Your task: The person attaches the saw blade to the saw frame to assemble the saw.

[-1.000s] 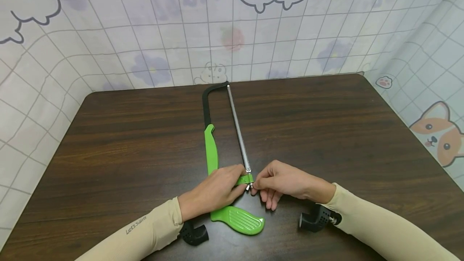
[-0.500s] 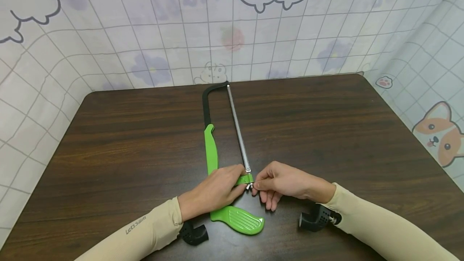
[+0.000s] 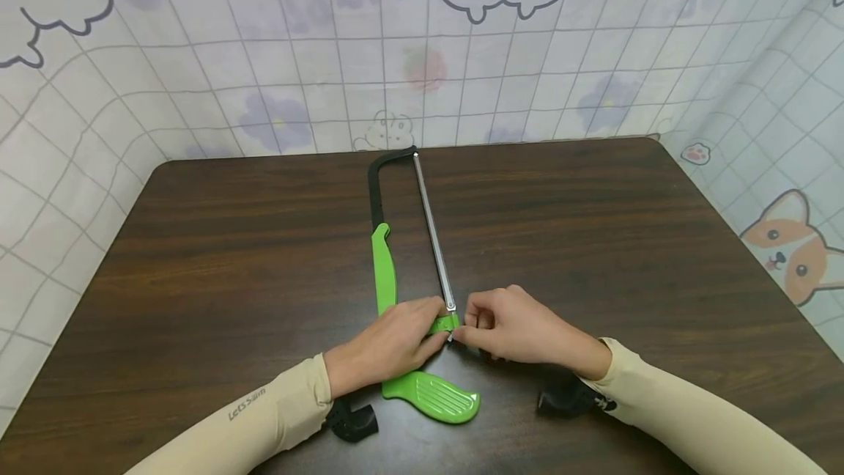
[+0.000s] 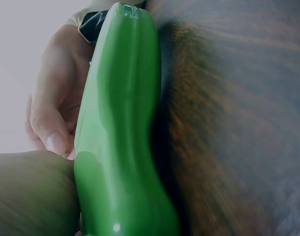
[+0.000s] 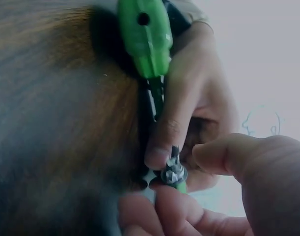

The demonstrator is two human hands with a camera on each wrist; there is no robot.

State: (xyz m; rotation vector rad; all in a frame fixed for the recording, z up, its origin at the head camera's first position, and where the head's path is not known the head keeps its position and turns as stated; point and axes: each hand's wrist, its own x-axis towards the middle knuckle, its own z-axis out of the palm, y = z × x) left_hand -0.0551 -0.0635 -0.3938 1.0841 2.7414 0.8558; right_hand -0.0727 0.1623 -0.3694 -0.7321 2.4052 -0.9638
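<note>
A hacksaw (image 3: 385, 270) with a green handle (image 3: 435, 396) and black bow lies on the table, its silver blade (image 3: 432, 237) on the right side. My left hand (image 3: 389, 339) grips the green frame by the blade's near end, hiding part of it. At that end sits a small metal wing nut (image 5: 173, 173). My right hand (image 3: 521, 325) has its thumb and curled fingers about this nut; in the right wrist view a small gap shows between thumb and nut. The green handle (image 4: 122, 108) fills the middle of the left wrist view.
The dark wood table (image 3: 593, 218) extends around the saw on all sides. Behind and beside it hangs a white grid-patterned cloth (image 3: 277, 42). A black wrist camera (image 3: 352, 422) sits under the left forearm, another black camera (image 3: 567, 398) under the right.
My right hand has turned at the wing nut: its thumb now reaches further left over it, and its lower fingers are tucked out of sight. Left hand and saw stay in place.
</note>
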